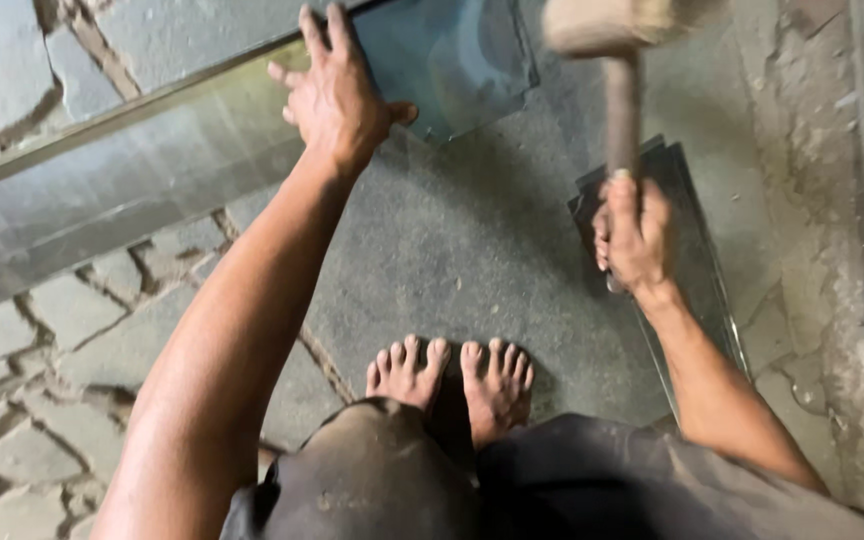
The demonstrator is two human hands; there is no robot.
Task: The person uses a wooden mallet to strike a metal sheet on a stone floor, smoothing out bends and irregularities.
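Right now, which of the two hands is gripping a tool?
The right hand: it is closed around the handle of a wooden mallet held upright. The left hand rests flat and open on the long metal sheet.

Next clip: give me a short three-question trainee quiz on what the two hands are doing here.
1. True or false: the right hand grips the handle of a wooden mallet with a pale, blurred head.
2. What does the left hand press on?
A. a stack of dark flat sheets
B. a long grey folded sheet-metal piece
C. a bare foot
3. Fill in: the stack of dark flat metal sheets lies on the stone floor under the ____ hand.

Key
1. True.
2. B: the palm lies flat on the long grey folded sheet-metal piece.
3. Right.
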